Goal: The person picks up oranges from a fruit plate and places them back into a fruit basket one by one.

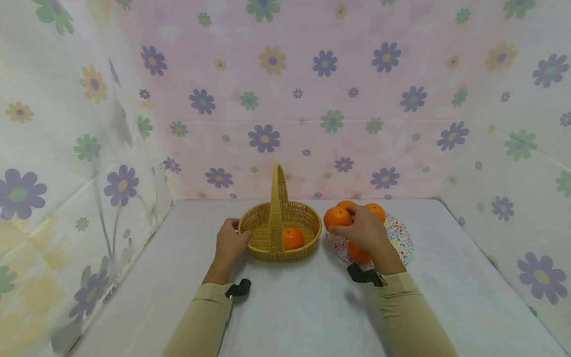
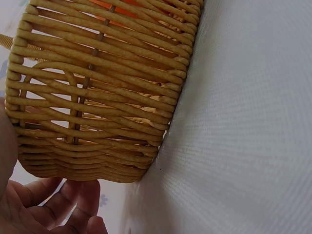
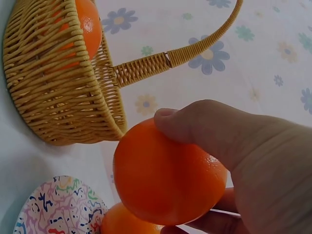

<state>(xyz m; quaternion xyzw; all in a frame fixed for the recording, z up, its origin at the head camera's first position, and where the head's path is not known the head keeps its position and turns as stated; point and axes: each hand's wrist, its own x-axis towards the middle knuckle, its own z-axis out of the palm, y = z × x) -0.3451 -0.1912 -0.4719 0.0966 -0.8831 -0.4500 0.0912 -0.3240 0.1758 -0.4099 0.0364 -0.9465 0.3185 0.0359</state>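
Note:
A yellow wicker basket (image 1: pixel 258 254) with a tall arched handle stands on the table, one orange (image 1: pixel 293 239) inside it. My left hand (image 1: pixel 232 243) holds the basket's left end, thumb at the rim and fingers against the outer side. Between the thumb and fingers of my right hand (image 1: pixel 369 232) is another orange (image 3: pixel 168 175), raised just right of the basket and over the near-left part of a speckled plate (image 1: pixel 403 240). More oranges (image 1: pixel 375 212) lie on that plate, partly hidden by the right hand.
The white-covered table (image 1: pixel 290 307) ends at a flowered cloth backdrop (image 1: pixel 303 144), with flowered cloth also at both sides. Dark wrist-worn devices (image 1: pixel 238 288) sit near the sleeve cuffs. The basket's handle rises between the two hands.

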